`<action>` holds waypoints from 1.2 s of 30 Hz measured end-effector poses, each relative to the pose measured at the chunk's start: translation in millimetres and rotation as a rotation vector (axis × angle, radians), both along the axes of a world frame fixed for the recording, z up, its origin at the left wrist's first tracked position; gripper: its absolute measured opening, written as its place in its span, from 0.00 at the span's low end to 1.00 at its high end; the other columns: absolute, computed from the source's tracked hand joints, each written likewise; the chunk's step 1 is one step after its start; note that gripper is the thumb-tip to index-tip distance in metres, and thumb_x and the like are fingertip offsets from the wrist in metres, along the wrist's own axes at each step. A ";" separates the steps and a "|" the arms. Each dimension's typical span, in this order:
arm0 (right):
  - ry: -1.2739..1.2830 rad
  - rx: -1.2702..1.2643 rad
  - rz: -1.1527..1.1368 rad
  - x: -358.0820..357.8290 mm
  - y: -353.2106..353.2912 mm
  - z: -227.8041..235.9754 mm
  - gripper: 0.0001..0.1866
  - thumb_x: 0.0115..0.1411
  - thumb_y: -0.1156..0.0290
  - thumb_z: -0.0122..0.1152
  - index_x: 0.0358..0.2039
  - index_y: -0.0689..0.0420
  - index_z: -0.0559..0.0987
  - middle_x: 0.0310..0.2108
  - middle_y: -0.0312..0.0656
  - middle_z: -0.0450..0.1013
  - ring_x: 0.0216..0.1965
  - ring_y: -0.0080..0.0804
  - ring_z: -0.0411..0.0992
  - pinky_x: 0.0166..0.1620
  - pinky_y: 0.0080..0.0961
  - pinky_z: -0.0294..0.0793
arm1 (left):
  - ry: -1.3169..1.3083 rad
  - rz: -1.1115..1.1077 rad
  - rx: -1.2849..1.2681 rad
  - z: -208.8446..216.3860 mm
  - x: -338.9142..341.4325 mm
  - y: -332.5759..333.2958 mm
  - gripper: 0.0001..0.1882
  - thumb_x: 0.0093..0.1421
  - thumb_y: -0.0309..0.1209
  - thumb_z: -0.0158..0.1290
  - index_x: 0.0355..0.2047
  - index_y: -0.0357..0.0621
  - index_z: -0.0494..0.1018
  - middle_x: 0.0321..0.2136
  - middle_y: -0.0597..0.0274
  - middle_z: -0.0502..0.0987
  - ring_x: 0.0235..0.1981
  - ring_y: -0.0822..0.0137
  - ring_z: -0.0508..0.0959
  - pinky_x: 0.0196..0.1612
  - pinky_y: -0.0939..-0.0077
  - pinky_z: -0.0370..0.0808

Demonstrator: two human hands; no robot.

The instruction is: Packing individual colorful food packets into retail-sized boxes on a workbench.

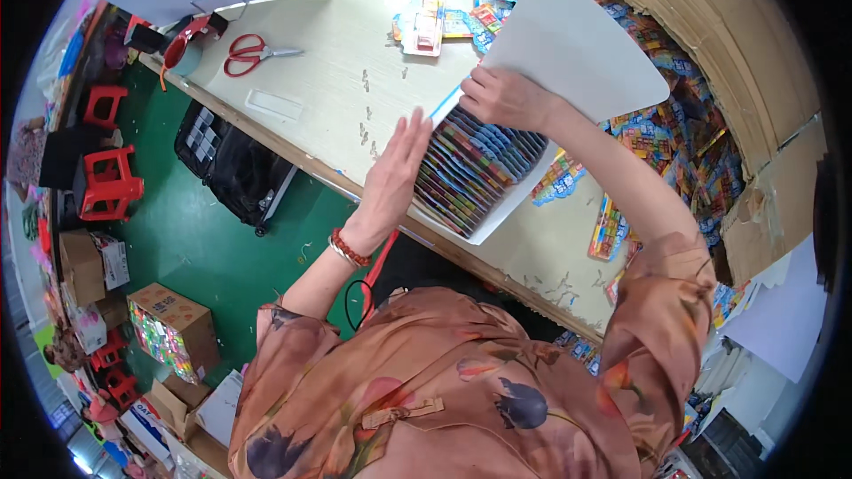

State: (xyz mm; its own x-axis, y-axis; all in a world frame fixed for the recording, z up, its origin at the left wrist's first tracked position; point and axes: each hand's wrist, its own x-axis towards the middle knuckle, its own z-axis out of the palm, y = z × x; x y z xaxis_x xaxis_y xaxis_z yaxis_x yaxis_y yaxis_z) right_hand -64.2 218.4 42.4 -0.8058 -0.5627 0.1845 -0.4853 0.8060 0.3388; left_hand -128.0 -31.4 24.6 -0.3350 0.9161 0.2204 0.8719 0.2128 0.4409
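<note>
We keep left hand (397, 168) flat, fingers straight, palm facing right; right hand (506, 98) curled, knuckles up, farther out, arm bent.

Overlapping row of colourful card packets (475, 168) on a white sheet (568, 44), partly folded over, near table edge.

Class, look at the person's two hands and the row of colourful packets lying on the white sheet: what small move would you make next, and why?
Probably press the left hand flat against the packets to square the row. It stands open at the row's near end, the right hand holds the white sheet lifted over the far end, and the packets overlap unevenly.
</note>
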 end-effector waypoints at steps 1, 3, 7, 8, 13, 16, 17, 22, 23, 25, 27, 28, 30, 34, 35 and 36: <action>0.001 -0.001 -0.011 3.5 -0.8 -2.3 0.01 0.47 0.73 0.54 0.22 0.54 0.72 0.27 0.35 0.67 0.33 0.27 0.69 0.37 0.21 0.72 | 0.000 -0.090 -0.052 2.7 -5.1 -0.1 0.30 0.56 0.19 0.43 0.61 0.36 0.56 0.65 0.52 0.50 0.66 0.51 0.53 0.63 0.57 0.59; -0.071 0.053 -0.087 5.6 -4.2 -1.6 0.02 0.48 0.73 0.54 0.21 0.55 0.72 0.27 0.36 0.67 0.34 0.29 0.70 0.37 0.24 0.73 | -0.006 -0.185 -0.210 13.4 1.0 0.1 0.28 0.62 0.29 0.44 0.62 0.36 0.55 0.67 0.54 0.47 0.68 0.52 0.46 0.65 0.50 0.49; -0.296 -0.337 -0.177 -16.9 -2.1 30.4 0.05 0.48 0.72 0.59 0.27 0.57 0.75 0.30 0.37 0.68 0.38 0.34 0.71 0.41 0.29 0.73 | 0.045 -0.198 -0.221 11.4 6.3 -6.0 0.36 0.65 0.51 0.36 0.65 0.39 0.49 0.68 0.55 0.44 0.69 0.54 0.40 0.66 0.47 0.35; -0.270 -0.530 -0.113 -26.5 -2.3 37.5 0.07 0.48 0.71 0.61 0.29 0.57 0.76 0.31 0.38 0.69 0.39 0.36 0.71 0.42 0.31 0.73 | 0.113 -0.228 -0.252 11.3 4.1 -6.1 0.39 0.64 0.55 0.33 0.66 0.40 0.47 0.68 0.55 0.43 0.69 0.55 0.40 0.66 0.48 0.32; -0.755 -0.606 -0.245 -58.6 -9.3 27.6 0.13 0.42 0.65 0.69 0.30 0.53 0.80 0.33 0.40 0.70 0.42 0.39 0.70 0.40 0.34 0.72 | 0.012 -0.223 -0.204 9.2 2.0 -6.3 0.41 0.62 0.50 0.42 0.66 0.38 0.42 0.67 0.54 0.47 0.68 0.57 0.45 0.67 0.50 0.37; -0.881 -0.397 -0.291 -77.5 -1.1 16.3 0.09 0.37 0.68 0.71 0.17 0.56 0.79 0.33 0.42 0.72 0.39 0.40 0.71 0.40 0.32 0.71 | -0.135 -0.221 -0.224 13.7 1.2 -14.0 0.42 0.64 0.51 0.39 0.66 0.37 0.38 0.67 0.54 0.48 0.68 0.58 0.48 0.68 0.55 0.36; -0.877 -0.405 -0.302 -80.3 4.9 9.9 0.09 0.37 0.68 0.71 0.17 0.56 0.79 0.33 0.42 0.72 0.39 0.40 0.71 0.40 0.32 0.71 | -0.167 -0.220 -0.239 15.7 1.6 -17.6 0.42 0.64 0.50 0.40 0.66 0.36 0.37 0.66 0.53 0.49 0.67 0.57 0.49 0.68 0.58 0.37; -0.244 -0.112 -0.161 -58.3 8.3 2.0 0.02 0.40 0.73 0.64 0.16 0.56 0.79 0.28 0.39 0.74 0.38 0.33 0.70 0.39 0.27 0.70 | -0.258 -0.255 -0.211 20.2 1.4 -30.0 0.43 0.61 0.42 0.47 0.66 0.36 0.37 0.67 0.55 0.48 0.68 0.59 0.47 0.68 0.59 0.40; 0.045 -0.135 -0.107 -50.0 10.8 -6.8 0.02 0.42 0.73 0.62 0.16 0.55 0.79 0.27 0.38 0.74 0.38 0.32 0.69 0.39 0.26 0.69 | -0.270 -0.271 -0.223 21.9 0.1 -27.6 0.42 0.62 0.41 0.46 0.66 0.37 0.37 0.67 0.56 0.48 0.68 0.59 0.47 0.68 0.58 0.37; -0.130 0.108 -0.208 -34.4 -8.3 28.5 0.04 0.45 0.72 0.59 0.16 0.54 0.79 0.29 0.35 0.74 0.38 0.30 0.68 0.40 0.24 0.68 | -0.378 -0.238 -0.232 21.8 -1.7 -32.1 0.39 0.64 0.39 0.45 0.67 0.40 0.38 0.67 0.59 0.49 0.68 0.62 0.47 0.67 0.53 0.27; -0.054 0.029 -0.182 -1.4 -12.7 54.5 0.05 0.45 0.69 0.60 0.17 0.55 0.80 0.29 0.33 0.74 0.41 0.31 0.68 0.43 0.26 0.67 | -0.440 -0.194 -0.301 27.8 -5.5 -35.6 0.39 0.63 0.36 0.47 0.67 0.45 0.38 0.66 0.60 0.52 0.68 0.64 0.48 0.65 0.49 0.21; -0.276 -0.156 -0.301 17.9 -14.4 65.8 0.06 0.46 0.67 0.60 0.18 0.55 0.80 0.29 0.33 0.74 0.42 0.32 0.67 0.44 0.27 0.67 | -0.422 -0.133 -0.163 27.3 -3.1 -36.2 0.38 0.58 0.37 0.54 0.66 0.48 0.50 0.61 0.63 0.62 0.65 0.64 0.57 0.65 0.49 0.25; -0.642 -0.534 -0.408 62.9 -5.9 75.8 0.08 0.47 0.64 0.61 0.20 0.55 0.81 0.28 0.33 0.73 0.45 0.33 0.66 0.46 0.28 0.66 | -0.281 -0.162 -0.062 29.1 7.6 -35.1 0.37 0.54 0.37 0.58 0.63 0.47 0.57 0.57 0.62 0.67 0.61 0.65 0.62 0.65 0.53 0.32; -0.509 -0.728 -0.404 123.9 -1.0 47.1 0.09 0.50 0.62 0.61 0.23 0.54 0.81 0.29 0.35 0.71 0.45 0.33 0.66 0.48 0.31 0.67 | -0.408 -0.257 0.100 40.7 59.7 -8.9 0.32 0.49 0.33 0.64 0.55 0.47 0.68 0.41 0.60 0.76 0.43 0.61 0.73 0.51 0.64 0.63; -0.532 -0.741 -0.375 123.7 -5.6 43.5 0.09 0.50 0.63 0.60 0.24 0.55 0.80 0.29 0.35 0.71 0.44 0.33 0.66 0.49 0.31 0.66 | -0.434 -0.232 0.075 39.2 71.9 -3.6 0.31 0.50 0.30 0.63 0.56 0.46 0.67 0.39 0.58 0.76 0.41 0.60 0.74 0.47 0.66 0.67; -0.529 -0.742 -0.379 122.1 -7.0 39.6 0.09 0.50 0.63 0.60 0.24 0.55 0.80 0.29 0.35 0.71 0.44 0.33 0.66 0.49 0.31 0.66 | -0.432 -0.237 0.074 34.6 77.1 0.5 0.31 0.50 0.30 0.63 0.56 0.46 0.67 0.39 0.58 0.76 0.41 0.60 0.74 0.47 0.66 0.67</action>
